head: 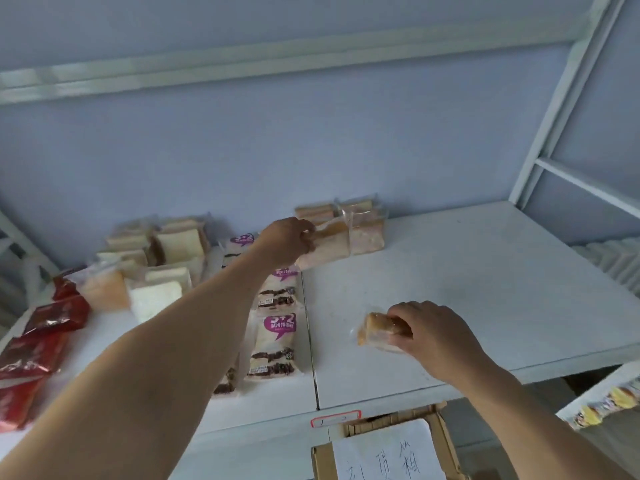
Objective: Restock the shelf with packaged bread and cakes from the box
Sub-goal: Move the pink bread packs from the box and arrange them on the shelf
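- My left hand point(287, 240) pinches a clear-wrapped cake slice point(329, 245) at twelve o'clock on the white shelf point(485, 271).
- My right hand point(429, 332) grips another wrapped cake point(375, 332) at four o'clock.

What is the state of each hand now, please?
Left hand: grips a clear-wrapped pale cake packet at the back of the white shelf.
Right hand: grips a small clear-wrapped brown cake on the shelf.
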